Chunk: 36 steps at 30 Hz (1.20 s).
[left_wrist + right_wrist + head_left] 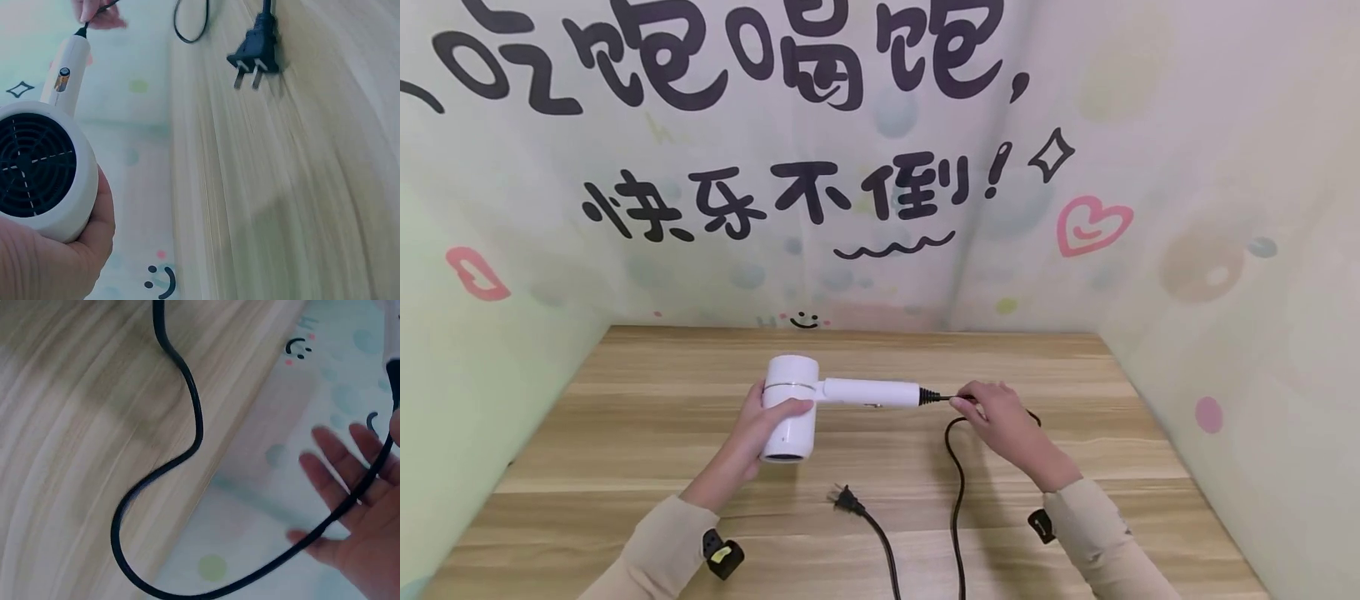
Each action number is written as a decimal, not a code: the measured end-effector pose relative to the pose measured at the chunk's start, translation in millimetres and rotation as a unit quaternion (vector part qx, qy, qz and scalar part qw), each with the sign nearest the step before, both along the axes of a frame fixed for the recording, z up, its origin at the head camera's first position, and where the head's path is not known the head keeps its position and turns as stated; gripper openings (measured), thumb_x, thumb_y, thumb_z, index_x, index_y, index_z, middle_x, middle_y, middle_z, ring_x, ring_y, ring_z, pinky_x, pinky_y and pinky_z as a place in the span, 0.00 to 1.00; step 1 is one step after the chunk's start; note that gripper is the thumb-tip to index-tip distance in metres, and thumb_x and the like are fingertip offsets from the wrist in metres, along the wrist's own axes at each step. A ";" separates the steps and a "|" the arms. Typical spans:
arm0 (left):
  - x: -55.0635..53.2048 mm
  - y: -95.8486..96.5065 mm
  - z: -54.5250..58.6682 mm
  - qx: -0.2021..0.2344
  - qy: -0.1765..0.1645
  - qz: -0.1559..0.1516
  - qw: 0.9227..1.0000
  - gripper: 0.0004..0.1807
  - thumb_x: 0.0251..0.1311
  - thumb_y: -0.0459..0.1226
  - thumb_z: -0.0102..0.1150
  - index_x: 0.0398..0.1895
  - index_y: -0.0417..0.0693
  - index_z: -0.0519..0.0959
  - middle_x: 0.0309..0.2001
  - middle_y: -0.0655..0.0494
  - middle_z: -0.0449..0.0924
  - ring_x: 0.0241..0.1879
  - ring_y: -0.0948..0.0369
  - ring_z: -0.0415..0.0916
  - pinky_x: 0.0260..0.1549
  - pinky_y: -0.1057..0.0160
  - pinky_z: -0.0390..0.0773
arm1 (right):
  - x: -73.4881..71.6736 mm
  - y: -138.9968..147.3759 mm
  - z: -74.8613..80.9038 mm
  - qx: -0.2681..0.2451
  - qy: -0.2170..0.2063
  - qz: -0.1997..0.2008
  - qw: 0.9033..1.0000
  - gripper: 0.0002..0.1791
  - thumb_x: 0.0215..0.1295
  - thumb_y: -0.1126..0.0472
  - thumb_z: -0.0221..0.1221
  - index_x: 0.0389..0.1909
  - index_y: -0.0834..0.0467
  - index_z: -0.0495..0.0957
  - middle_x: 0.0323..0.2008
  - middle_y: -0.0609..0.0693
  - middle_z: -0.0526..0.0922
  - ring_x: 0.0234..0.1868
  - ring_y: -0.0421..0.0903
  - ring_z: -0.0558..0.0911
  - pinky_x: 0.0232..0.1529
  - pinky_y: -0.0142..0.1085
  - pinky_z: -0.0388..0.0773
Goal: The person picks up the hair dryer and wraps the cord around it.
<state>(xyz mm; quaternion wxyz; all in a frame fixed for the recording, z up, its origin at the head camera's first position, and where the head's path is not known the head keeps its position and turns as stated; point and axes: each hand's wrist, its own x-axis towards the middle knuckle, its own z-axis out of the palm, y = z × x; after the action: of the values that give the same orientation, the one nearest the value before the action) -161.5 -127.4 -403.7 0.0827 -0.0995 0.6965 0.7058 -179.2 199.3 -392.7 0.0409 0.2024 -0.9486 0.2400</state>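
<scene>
A white hair dryer [871, 393] is held sideways above the wooden table, its handle pointing right. My left hand [763, 433] grips the dryer's barrel, thumb across the front; the left wrist view shows the dark round grille [37, 165] at one end. At the handle's black cord sleeve, my right hand [1003, 423] pinches the black cord [958, 492] between thumb and forefinger. Its other fingers [337, 459] spread loosely in the right wrist view, with the cord running across them. The two-pin plug [848, 500] lies nearer me, prongs facing left.
The wood-grain table [647, 392] reaches back to a printed wall [880, 292] with large black characters. Cord loops down across the table's front part, between the forearms. Each wrist carries a small black device, the left one [724, 557] beside the sleeve.
</scene>
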 end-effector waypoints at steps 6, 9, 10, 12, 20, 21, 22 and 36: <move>9.0 1.7 -0.1 0.001 0.011 -0.011 1.000 0.38 0.53 0.36 0.61 0.64 0.41 0.54 0.48 0.43 0.71 0.36 0.58 0.75 0.34 0.57 0.80 | 0.2 5.6 2.0 -0.047 -0.017 -0.003 0.999 0.13 0.67 0.52 0.52 0.25 0.54 0.71 0.15 0.40 0.63 0.17 0.34 0.61 0.21 0.28 0.63; 10.6 3.7 -1.5 -0.003 0.025 -0.016 1.000 0.38 0.51 0.35 0.63 0.64 0.43 0.54 0.47 0.43 0.71 0.35 0.58 0.76 0.33 0.56 0.81 | 1.1 5.8 0.5 -0.058 0.000 -0.023 0.998 0.14 0.67 0.51 0.52 0.25 0.54 0.71 0.14 0.41 0.62 0.15 0.34 0.59 0.20 0.28 0.62; 10.9 4.2 -1.8 -0.004 0.029 -0.017 0.999 0.39 0.51 0.35 0.63 0.64 0.43 0.54 0.47 0.43 0.71 0.35 0.57 0.76 0.33 0.56 0.81 | 1.6 5.0 0.4 -0.061 0.010 -0.029 0.998 0.14 0.67 0.51 0.52 0.25 0.54 0.71 0.14 0.41 0.62 0.15 0.34 0.59 0.20 0.28 0.62; 11.1 5.1 -1.9 -0.017 0.036 -0.018 0.999 0.41 0.50 0.35 0.63 0.66 0.45 0.53 0.49 0.41 0.69 0.36 0.56 0.76 0.33 0.56 0.81 | 2.2 2.9 0.4 -0.063 0.025 -0.043 0.997 0.13 0.67 0.52 0.53 0.25 0.55 0.72 0.14 0.41 0.62 0.15 0.35 0.59 0.20 0.28 0.61; 17.4 11.5 1.8 -0.083 0.095 -0.029 0.992 0.52 0.44 0.33 0.69 0.70 0.47 0.47 0.51 0.37 0.67 0.41 0.49 0.75 0.31 0.56 0.82 | 3.8 -8.2 -2.3 -0.065 0.012 -0.100 0.993 0.14 0.66 0.53 0.55 0.23 0.57 0.75 0.12 0.42 0.61 0.14 0.36 0.57 0.18 0.28 0.57; 18.3 12.9 1.9 -0.089 0.108 -0.030 0.990 0.53 0.43 0.32 0.70 0.70 0.47 0.47 0.51 0.37 0.67 0.42 0.49 0.74 0.31 0.56 0.82 | 3.7 -9.7 -2.8 -0.072 -0.002 -0.109 0.991 0.15 0.67 0.53 0.54 0.24 0.57 0.75 0.12 0.43 0.62 0.14 0.37 0.57 0.17 0.29 0.58; 19.4 14.3 1.8 -0.096 0.121 -0.030 0.988 0.53 0.42 0.32 0.70 0.70 0.47 0.47 0.51 0.38 0.67 0.42 0.48 0.74 0.32 0.56 0.81 | 3.7 -11.3 -3.1 -0.081 -0.018 -0.120 0.989 0.15 0.67 0.53 0.54 0.25 0.58 0.76 0.12 0.43 0.63 0.14 0.37 0.57 0.18 0.29 0.58; 26.7 29.5 0.5 -0.180 0.206 -0.001 0.962 0.58 0.37 0.32 0.74 0.71 0.54 0.46 0.50 0.46 0.72 0.40 0.51 0.74 0.37 0.57 0.78 | 10.3 -33.5 15.6 -0.154 -0.159 -0.169 0.960 0.21 0.71 0.54 0.41 0.39 0.63 0.79 0.14 0.46 0.62 0.16 0.42 0.58 0.20 0.34 0.61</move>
<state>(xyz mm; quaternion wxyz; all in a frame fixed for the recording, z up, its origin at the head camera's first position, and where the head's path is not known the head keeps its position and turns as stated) -134.7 -97.9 -403.2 -0.0809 0.0354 0.8141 0.5740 -168.9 165.9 -377.2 -0.0396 -0.0103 -0.9147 0.4020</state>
